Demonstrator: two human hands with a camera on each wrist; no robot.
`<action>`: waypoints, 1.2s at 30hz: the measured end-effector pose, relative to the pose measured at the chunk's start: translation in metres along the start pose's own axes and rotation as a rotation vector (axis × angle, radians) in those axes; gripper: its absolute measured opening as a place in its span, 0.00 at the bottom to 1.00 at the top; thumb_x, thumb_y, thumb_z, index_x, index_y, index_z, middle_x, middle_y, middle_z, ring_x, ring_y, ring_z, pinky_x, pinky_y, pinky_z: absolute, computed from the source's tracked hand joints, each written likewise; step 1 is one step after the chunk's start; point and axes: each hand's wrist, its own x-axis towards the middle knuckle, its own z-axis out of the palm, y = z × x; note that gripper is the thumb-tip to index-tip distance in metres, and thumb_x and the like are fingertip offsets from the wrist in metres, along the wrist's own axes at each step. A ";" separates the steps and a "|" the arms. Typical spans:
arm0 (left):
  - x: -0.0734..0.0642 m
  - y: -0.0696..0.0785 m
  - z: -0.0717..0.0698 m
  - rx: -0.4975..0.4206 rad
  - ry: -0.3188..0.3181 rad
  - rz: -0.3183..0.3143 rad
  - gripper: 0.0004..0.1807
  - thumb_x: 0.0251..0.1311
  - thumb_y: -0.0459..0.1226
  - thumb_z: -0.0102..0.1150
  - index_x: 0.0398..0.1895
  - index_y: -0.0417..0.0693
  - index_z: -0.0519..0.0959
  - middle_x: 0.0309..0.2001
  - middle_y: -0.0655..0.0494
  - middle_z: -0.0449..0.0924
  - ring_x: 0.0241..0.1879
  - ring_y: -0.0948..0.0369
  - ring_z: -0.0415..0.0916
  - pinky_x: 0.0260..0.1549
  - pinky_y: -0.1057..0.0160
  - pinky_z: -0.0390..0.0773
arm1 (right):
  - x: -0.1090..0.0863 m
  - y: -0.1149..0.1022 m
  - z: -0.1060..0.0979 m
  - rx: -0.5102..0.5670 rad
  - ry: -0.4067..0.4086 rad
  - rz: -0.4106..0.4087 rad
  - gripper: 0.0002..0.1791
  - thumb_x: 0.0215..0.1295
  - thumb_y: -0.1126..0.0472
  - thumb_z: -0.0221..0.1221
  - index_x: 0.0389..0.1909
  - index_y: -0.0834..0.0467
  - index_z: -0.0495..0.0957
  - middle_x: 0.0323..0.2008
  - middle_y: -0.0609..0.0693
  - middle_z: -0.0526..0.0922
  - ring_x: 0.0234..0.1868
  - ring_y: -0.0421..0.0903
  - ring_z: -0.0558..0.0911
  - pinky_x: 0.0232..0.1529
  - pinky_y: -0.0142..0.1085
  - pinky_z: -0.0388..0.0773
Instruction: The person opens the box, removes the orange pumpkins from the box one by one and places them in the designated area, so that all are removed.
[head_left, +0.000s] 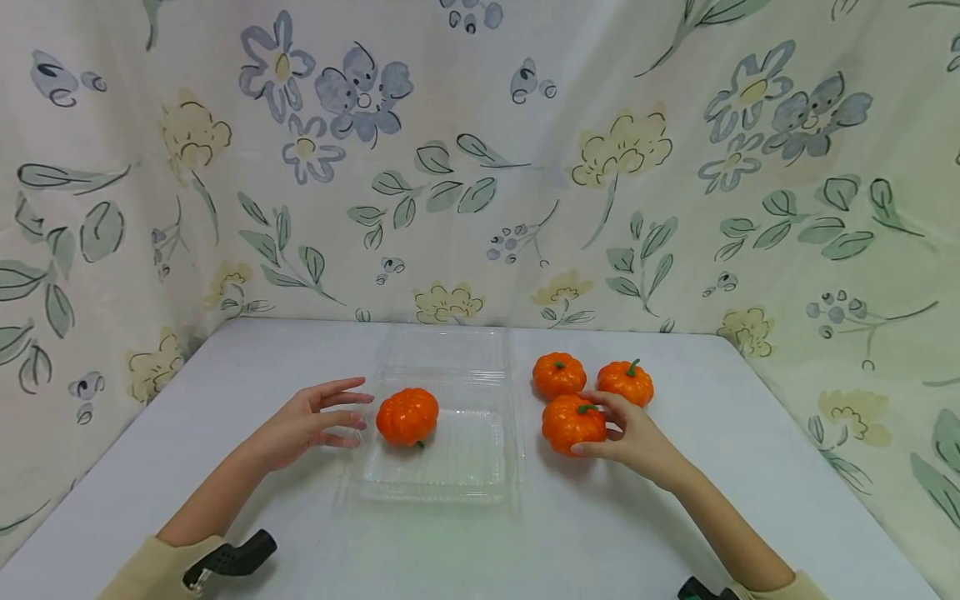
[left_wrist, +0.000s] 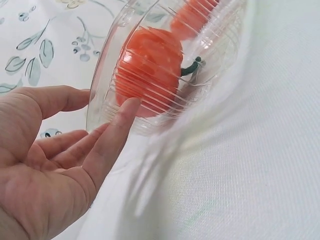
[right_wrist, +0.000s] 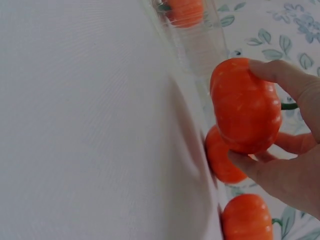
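A small orange toy pumpkin (head_left: 572, 425) with a green stem is in my right hand (head_left: 633, 437), gripped between thumb and fingers. In the right wrist view this pumpkin (right_wrist: 245, 106) appears raised a little off the table. Another orange pumpkin (head_left: 407, 417) lies tilted on its side in the left part of a clear plastic clamshell box (head_left: 468, 483), its stem toward me. My left hand (head_left: 311, 423) is beside the box's left wall, fingers spread and holding nothing. In the left wrist view its fingertips (left_wrist: 131, 107) come close to the clear wall; I cannot tell whether they touch.
Two more orange pumpkins, one (head_left: 558, 375) behind the held one and one (head_left: 626, 383) farther right, rest on the white table (head_left: 645, 533). The box's lid (head_left: 450, 348) lies open toward the back. A flowered curtain (head_left: 480, 167) hangs behind the table.
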 end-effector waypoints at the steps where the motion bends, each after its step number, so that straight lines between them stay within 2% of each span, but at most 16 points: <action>1: 0.000 0.000 0.000 0.000 -0.001 0.001 0.41 0.76 0.35 0.59 0.83 0.31 0.49 0.75 0.23 0.61 0.55 0.52 0.85 0.49 0.53 0.89 | 0.000 0.000 0.000 -0.002 0.000 0.004 0.43 0.64 0.59 0.74 0.75 0.68 0.65 0.74 0.67 0.67 0.69 0.67 0.74 0.66 0.55 0.80; 8: -0.001 0.001 0.000 -0.011 -0.016 0.016 0.40 0.77 0.34 0.57 0.83 0.30 0.49 0.76 0.22 0.59 0.60 0.51 0.83 0.50 0.50 0.88 | 0.001 0.004 -0.002 -0.013 -0.005 0.014 0.43 0.64 0.59 0.74 0.75 0.68 0.65 0.75 0.68 0.67 0.70 0.70 0.73 0.67 0.57 0.78; 15: -0.002 0.000 -0.001 -0.017 -0.038 0.033 0.41 0.77 0.35 0.57 0.83 0.31 0.48 0.76 0.22 0.58 0.57 0.57 0.85 0.51 0.50 0.88 | 0.002 0.008 -0.002 -0.011 -0.007 0.018 0.42 0.63 0.60 0.74 0.74 0.68 0.66 0.73 0.68 0.68 0.68 0.68 0.74 0.66 0.56 0.79; 26: -0.001 -0.001 -0.001 -0.020 -0.030 0.026 0.41 0.77 0.34 0.58 0.83 0.31 0.48 0.76 0.23 0.59 0.57 0.55 0.85 0.50 0.50 0.88 | 0.004 0.016 0.001 -0.022 -0.003 0.048 0.42 0.62 0.59 0.75 0.74 0.65 0.68 0.72 0.66 0.70 0.68 0.68 0.74 0.65 0.57 0.80; 31: -0.001 -0.001 -0.001 -0.022 -0.035 0.030 0.40 0.77 0.34 0.57 0.83 0.31 0.48 0.76 0.22 0.59 0.57 0.55 0.85 0.50 0.50 0.88 | 0.005 0.020 0.004 -0.001 -0.001 0.033 0.41 0.61 0.60 0.75 0.73 0.64 0.69 0.72 0.65 0.71 0.66 0.64 0.75 0.66 0.55 0.80; 36: -0.001 -0.001 -0.001 -0.027 -0.030 0.026 0.41 0.77 0.34 0.58 0.83 0.31 0.48 0.76 0.23 0.59 0.57 0.55 0.85 0.50 0.50 0.88 | 0.005 0.020 0.007 0.005 0.005 0.026 0.42 0.61 0.60 0.76 0.74 0.63 0.69 0.72 0.64 0.71 0.67 0.65 0.75 0.66 0.55 0.80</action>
